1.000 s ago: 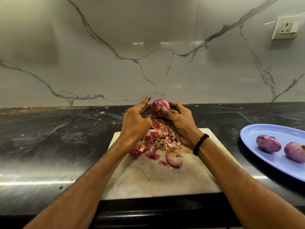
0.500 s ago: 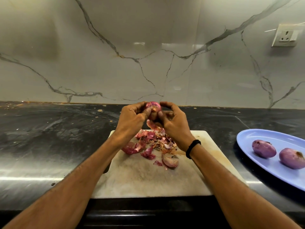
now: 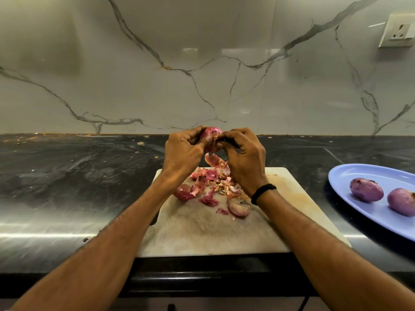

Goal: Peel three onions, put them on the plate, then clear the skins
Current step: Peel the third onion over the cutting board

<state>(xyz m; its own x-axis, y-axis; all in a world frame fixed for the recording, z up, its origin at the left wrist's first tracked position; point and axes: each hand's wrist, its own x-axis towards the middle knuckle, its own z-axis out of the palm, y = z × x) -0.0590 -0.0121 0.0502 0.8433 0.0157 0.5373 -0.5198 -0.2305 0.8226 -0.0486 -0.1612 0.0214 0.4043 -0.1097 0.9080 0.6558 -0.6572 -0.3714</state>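
A red onion [image 3: 212, 133] is held up above the far end of the white cutting board [image 3: 208, 232]. My left hand [image 3: 183, 153] grips it from the left. My right hand [image 3: 243, 158] pinches a bit of skin at the onion's right side. A curl of peeled skin [image 3: 213, 160] hangs below the onion. A pile of red onion skins [image 3: 213, 189] lies on the board under my hands. Two peeled onions [image 3: 366, 190] [image 3: 402, 202] lie on the blue plate [image 3: 359, 173] at the right.
The board sits on a black stone counter [image 3: 78, 176] that meets a marble-patterned wall. A wall socket [image 3: 397, 32] is at the upper right. Small crumbs dot the counter at the back left.
My left hand has closed round the onion from the left. My right hand has shifted from cradling the onion to pinching skin at its side. The camera has tilted slightly.
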